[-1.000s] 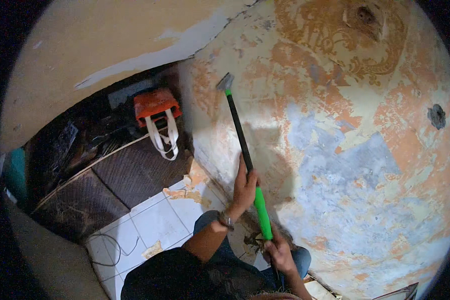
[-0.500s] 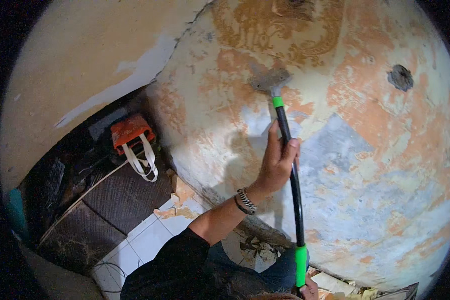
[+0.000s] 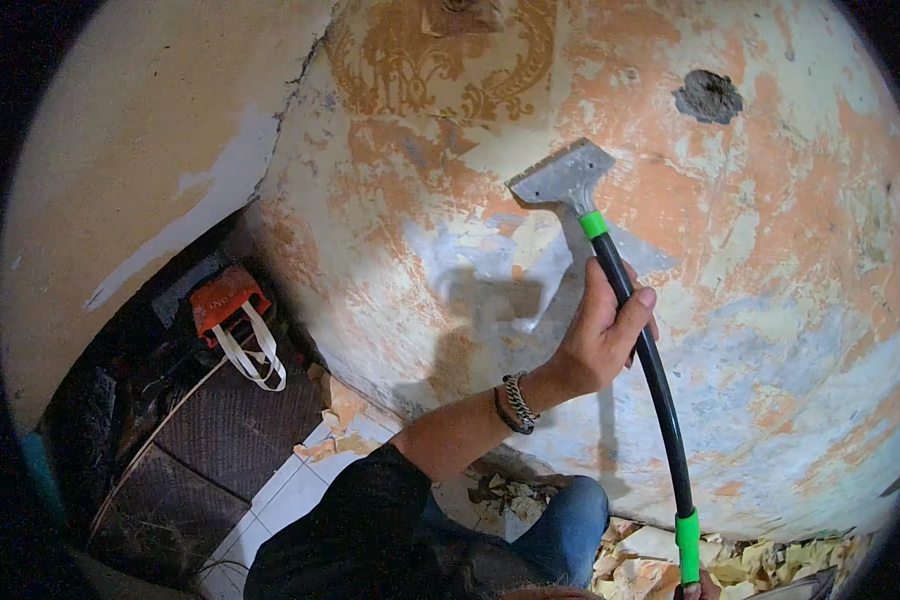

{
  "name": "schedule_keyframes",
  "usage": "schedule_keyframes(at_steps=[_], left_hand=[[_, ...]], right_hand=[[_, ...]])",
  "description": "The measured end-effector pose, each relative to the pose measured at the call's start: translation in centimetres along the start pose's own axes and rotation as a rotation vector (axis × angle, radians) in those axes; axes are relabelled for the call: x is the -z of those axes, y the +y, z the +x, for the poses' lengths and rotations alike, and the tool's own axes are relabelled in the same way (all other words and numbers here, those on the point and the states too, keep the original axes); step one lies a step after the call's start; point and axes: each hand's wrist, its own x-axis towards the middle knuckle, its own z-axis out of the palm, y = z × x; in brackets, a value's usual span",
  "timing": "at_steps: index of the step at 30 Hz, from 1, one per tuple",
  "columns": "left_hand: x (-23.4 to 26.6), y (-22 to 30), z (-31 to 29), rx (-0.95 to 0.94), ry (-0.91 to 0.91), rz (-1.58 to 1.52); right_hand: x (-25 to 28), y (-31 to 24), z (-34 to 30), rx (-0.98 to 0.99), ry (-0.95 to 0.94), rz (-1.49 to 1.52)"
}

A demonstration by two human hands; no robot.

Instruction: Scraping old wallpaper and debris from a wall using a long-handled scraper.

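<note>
Left hand (image 3: 605,325) is wrapping round the black shaft of a long scraper (image 3: 665,412), while the right hand (image 3: 706,587), cropped at the lower edge, is gripping its green end. The grey head (image 3: 567,174) is facing a patchy orange, cream and grey wall (image 3: 770,330), perhaps touching it. A cracked corner (image 3: 280,117) is bounding that wall leftward; rightward, it is stretching past a hole (image 3: 708,96). Paper scraps (image 3: 638,575) are littering its foot.

The upright, wide fisheye view looks from the left camera on the person's head, facing down and forward past the hands (image 3: 605,335) to the wall (image 3: 790,350). It sits near the left forearm (image 3: 460,432), farther from the tiled floor (image 3: 288,490).
</note>
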Motion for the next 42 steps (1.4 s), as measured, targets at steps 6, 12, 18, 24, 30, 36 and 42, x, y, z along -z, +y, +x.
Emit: schedule_keyframes(at_steps=[6,12,18,24,30,36,42], left_hand=[[-1.8,-2.2,0.0,-0.166,0.079,-0.026],[-0.1,-2.4,0.2,-0.134,0.141,0.085],[0.5,-3.6,0.2,-0.142,0.169,0.101],[3.6,-1.8,1.6,-0.213,0.174,0.111],[3.7,-1.7,0.7,-0.170,0.165,0.140],[4.3,-2.1,0.8,-0.165,0.131,0.120],[4.0,-1.5,0.3,-0.064,0.107,0.117]], right_hand=[[-1.8,2.6,0.8,0.072,-0.059,-0.014],[-7.1,0.4,3.2,0.200,-0.001,-0.180],[-12.4,5.0,2.0,-0.116,-0.134,0.283],[-15.8,5.8,3.9,0.163,-0.055,-0.139],[-17.5,11.7,2.6,0.087,-0.152,0.045],[-19.6,15.8,1.9,0.310,0.102,-0.105],[-19.8,18.5,1.9,-0.183,-0.082,0.157]])
